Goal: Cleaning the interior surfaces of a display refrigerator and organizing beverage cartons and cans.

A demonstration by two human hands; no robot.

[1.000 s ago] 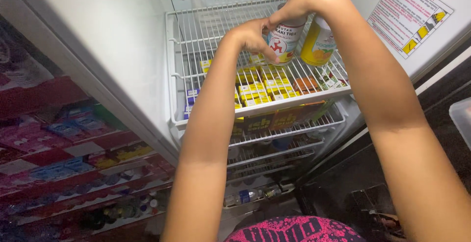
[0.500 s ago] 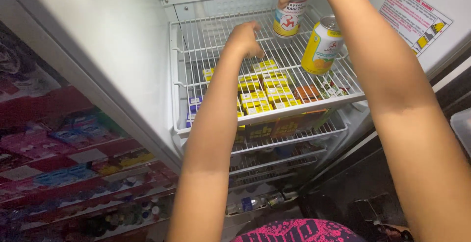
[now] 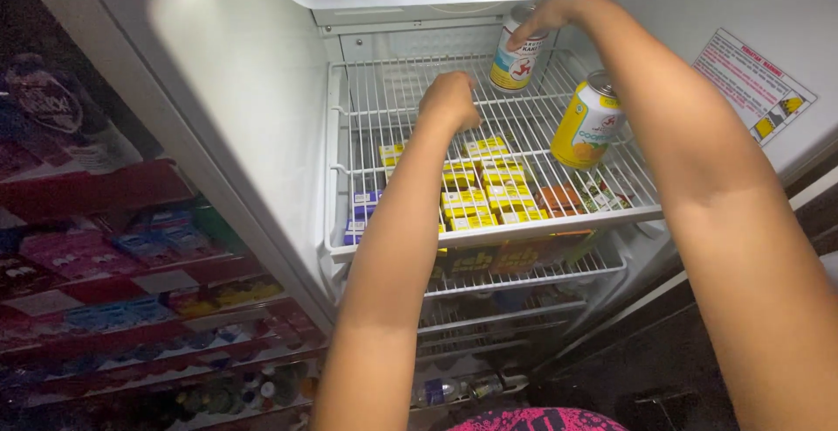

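The right hand point(image 3: 546, 19) gripped the top of a white can point(image 3: 515, 54), fingers closed over its lid, the can standing upright at the back of the top wire shelf point(image 3: 397, 108), probably held from above because the fridge ceiling left little room. The left hand point(image 3: 449, 99) rested on that shelf's wires, fingers curled, holding nothing visible; whether it gripped a wire could not be told. A yellow can point(image 3: 589, 125) stood apart, nearer the front right. Yellow boxes point(image 3: 480, 191) showed through the wires below. The white can's top was hidden by the hand, and the lower shelves were dim.
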